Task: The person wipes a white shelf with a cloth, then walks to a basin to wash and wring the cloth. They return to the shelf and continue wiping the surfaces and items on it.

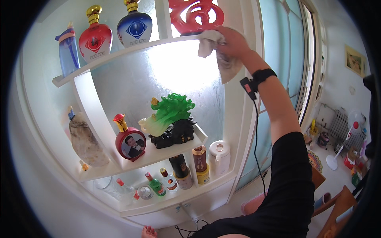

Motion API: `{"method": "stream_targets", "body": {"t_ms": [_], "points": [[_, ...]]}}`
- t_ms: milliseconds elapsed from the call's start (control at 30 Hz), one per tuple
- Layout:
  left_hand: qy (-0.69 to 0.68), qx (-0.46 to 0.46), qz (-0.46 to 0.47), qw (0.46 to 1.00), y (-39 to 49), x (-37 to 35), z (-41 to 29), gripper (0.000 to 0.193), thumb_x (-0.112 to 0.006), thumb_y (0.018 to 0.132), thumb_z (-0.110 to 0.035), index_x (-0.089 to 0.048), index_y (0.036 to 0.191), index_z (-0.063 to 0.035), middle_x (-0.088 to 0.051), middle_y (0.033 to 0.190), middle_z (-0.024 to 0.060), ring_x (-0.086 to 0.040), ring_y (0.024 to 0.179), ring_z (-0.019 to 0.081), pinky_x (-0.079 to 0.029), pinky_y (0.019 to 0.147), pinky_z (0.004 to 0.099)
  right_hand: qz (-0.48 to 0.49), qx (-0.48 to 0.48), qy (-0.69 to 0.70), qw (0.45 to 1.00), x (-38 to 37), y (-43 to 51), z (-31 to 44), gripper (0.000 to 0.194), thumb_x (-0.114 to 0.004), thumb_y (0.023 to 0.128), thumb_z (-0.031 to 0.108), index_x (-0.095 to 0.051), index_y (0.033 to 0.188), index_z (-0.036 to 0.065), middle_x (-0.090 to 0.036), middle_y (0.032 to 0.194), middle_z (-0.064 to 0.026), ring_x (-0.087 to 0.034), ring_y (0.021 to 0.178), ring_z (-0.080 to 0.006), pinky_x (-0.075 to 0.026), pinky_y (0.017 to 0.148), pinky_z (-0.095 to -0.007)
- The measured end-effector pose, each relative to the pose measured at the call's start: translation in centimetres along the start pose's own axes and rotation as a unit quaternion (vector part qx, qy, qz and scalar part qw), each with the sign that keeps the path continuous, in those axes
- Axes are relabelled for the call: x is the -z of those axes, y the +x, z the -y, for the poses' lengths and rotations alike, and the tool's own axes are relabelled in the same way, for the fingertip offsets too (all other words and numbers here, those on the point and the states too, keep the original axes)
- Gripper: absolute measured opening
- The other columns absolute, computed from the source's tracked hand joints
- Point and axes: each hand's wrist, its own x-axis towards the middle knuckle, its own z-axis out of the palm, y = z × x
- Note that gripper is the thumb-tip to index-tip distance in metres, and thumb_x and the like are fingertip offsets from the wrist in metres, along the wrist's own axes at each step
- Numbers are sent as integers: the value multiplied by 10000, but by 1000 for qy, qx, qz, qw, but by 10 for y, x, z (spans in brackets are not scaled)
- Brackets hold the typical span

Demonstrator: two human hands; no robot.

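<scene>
My right hand is raised to the upper shelf, gripping a crumpled pale cloth. One part of the cloth lies against the shelf's front edge, and another hangs below my hand. Just above stands a glossy red openwork ornament on a dark base, its top cut off by the frame. At the bottom edge my left hand shows only in part, low by the cabinet, fingers loosely curled and nothing visible in them. Below the cloth, a green cabbage-shaped carving sits on a black stand on the middle shelf.
On the upper shelf stand a blue plastic bottle, a red-and-white bottle and a blue-and-white bottle. A red round bottle and a stone are lower. A cable hangs from my right wristband.
</scene>
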Motion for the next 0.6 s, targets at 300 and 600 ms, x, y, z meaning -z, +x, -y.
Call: {"method": "stream_targets", "body": {"t_ms": [300,600], "points": [[8,-12,30,999,19,-13,34,248,-496,939,-334,-565,1138,-204,-627,1010,8,-559,883,197,-465,756,363,93,-78,-96,988,20,-19,-45,444,-686,730,138,-511,1136,98,-624,1032,-130,-582,993,-326,-473,850,-394],[-22,30,-8,999,32,26,24,254,-460,954,-327,-558,1093,-138,-630,1010,37,-585,812,209,-501,753,372,33,-219,-195,955,-27,-98,-30,623,-577,798,104,-328,1367,53,-346,1387,-259,-439,1223,-396,-433,979,-391]]}}
